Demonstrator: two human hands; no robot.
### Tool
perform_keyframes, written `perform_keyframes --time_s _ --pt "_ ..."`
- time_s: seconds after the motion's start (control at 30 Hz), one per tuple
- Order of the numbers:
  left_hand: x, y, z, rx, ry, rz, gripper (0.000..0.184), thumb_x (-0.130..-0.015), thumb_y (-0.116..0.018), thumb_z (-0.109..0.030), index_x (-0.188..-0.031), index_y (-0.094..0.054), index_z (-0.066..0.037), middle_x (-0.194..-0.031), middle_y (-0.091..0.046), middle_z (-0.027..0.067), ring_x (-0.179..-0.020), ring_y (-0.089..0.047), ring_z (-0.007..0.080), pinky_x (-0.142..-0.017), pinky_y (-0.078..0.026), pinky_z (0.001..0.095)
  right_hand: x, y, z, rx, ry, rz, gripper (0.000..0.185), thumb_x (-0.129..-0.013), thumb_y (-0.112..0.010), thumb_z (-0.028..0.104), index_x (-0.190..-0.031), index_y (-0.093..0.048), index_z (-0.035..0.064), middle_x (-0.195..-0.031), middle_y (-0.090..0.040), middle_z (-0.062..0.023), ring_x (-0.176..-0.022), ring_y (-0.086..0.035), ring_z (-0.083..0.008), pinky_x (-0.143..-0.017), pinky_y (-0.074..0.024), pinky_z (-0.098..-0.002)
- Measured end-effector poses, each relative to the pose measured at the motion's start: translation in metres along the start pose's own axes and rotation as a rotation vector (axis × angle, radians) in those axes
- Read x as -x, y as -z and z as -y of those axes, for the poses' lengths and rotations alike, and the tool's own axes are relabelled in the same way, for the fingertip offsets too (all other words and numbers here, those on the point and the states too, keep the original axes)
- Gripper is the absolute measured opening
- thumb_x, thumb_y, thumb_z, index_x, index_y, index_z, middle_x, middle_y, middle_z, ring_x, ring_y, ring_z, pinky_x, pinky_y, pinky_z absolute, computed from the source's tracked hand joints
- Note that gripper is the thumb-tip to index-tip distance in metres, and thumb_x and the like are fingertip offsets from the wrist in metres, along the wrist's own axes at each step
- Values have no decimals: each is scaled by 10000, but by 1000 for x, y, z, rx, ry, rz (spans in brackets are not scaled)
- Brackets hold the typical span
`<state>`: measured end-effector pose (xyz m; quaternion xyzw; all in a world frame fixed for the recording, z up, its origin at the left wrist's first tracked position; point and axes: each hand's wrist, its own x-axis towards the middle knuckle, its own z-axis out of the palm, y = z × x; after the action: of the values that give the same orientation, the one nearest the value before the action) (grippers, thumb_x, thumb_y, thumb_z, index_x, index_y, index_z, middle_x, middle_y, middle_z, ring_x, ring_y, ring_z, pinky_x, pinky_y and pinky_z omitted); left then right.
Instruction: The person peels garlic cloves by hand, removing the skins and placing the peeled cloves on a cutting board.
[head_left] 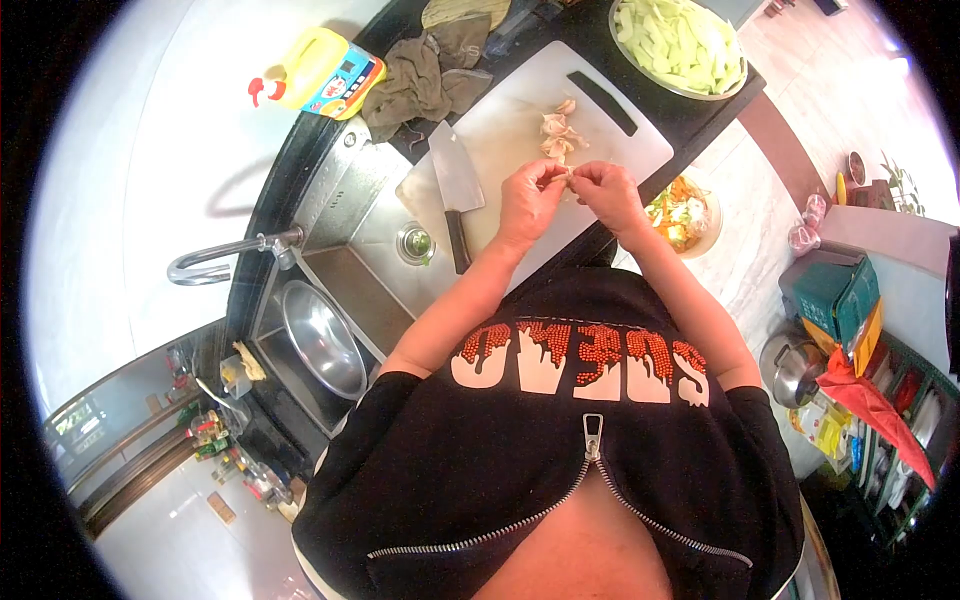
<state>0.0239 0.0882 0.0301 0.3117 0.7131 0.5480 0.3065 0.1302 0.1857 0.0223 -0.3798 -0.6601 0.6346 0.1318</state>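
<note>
Over the near edge of the white cutting board point(520, 85), my left hand point(532, 200) and my right hand point(607, 195) meet at the fingertips. Both hands pinch a small pale piece that looks like a garlic clove point(569, 176). Just beyond them, several garlic cloves and skins point(557, 130) lie in a loose row on the board. A cleaver point(456, 180) rests on the board's left side, its dark handle pointing toward me.
Left are a sink point(385, 215), a faucet point(235, 255) and a metal bowl point(325, 340). A yellow bottle point(330, 75) and a cloth point(425, 75) lie behind. A bowl of sliced green vegetable point(680, 45) stands back right; a scrap bin point(685, 215) sits below right.
</note>
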Motion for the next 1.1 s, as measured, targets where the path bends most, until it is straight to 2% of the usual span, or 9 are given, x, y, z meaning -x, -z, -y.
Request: perform_keyframes --time_s 0.1,0.27,0.47,0.6,0.67,0.8,0.9,0.97,1.1 --pt "0 -2 -1 21 42 1 125 -800 -603 -23 -915 -628 19 -766 -632 57 -675 -584 95 -608 -479 237 0 0 4 30 -5 -10 168 -785 -600 135 -800 -641 -27 -658 -603 -44 -562 -538 -95 -518 -447 -233" --pt "0 -5 -14 215 222 1 116 -822 -599 -38 -919 -624 21 -783 -631 55 -696 -593 105 -624 -502 245 1 -5 5 -300 -108 -6 156 -806 -569 121 -790 -620 -25 -702 -602 -42 -611 -571 -105 -538 -481 -252" --pt "-2 -6 -1 573 287 -10 161 -833 -615 -70 -968 -599 17 -850 -624 70 -717 -599 122 -657 -508 246 -2 -6 -6 -626 -143 86 140 -830 -561 131 -802 -591 -3 -727 -586 -26 -633 -560 -96 -608 -492 -252" --pt "-3 -8 2 621 265 -2 162 -828 -626 -81 -964 -600 3 -853 -620 56 -721 -584 107 -649 -501 245 -1 -4 -4 -674 -121 103 143 -830 -560 136 -828 -586 -5 -722 -582 -20 -627 -548 -100 -625 -489 -252" --pt "-3 -9 -3 579 257 -18 152 -820 -630 -76 -952 -606 -5 -836 -619 41 -715 -571 93 -636 -487 236 -2 -7 -5 -544 -72 -1 156 -831 -556 144 -834 -584 -10 -725 -582 -14 -625 -549 -105 -617 -484 -246" --pt "-5 -1 -7 194 218 50 151 -801 -635 -71 -941 -618 -16 -793 -610 12 -694 -545 68 -596 -448 218 0 -5 0 -282 -48 -83 167 -822 -546 142 -872 -586 -12 -725 -590 -43 -645 -550 -109 -610 -479 -262" --pt "-6 3 -8 122 186 79 158 -803 -631 -84 -947 -620 -20 -776 -605 9 -681 -540 63 -577 -436 217 0 -2 -1 34 -9 -115 146 -811 -552 132 -880 -580 7 -747 -606 -110 -677 -592 -184 -632 -484 -327" --pt "-6 6 -10 69 240 86 183 -816 -629 -113 -973 -611 -22 -783 -607 20 -683 -552 76 -577 -448 224 3 -3 3 253 170 -215 123 -807 -556 126 -878 -567 26 -777 -600 -137 -716 -596 -262 -651 -476 -378" --pt "-5 10 -12 643 480 137 230 -846 -611 -146 -1032 -577 -16 -830 -618 60 -694 -587 126 -599 -492 254 7 -2 8 426 469 -311 83 -810 -554 119 -850 -537 48 -821 -593 -150 -774 -571 -371 -671 -458 -442"
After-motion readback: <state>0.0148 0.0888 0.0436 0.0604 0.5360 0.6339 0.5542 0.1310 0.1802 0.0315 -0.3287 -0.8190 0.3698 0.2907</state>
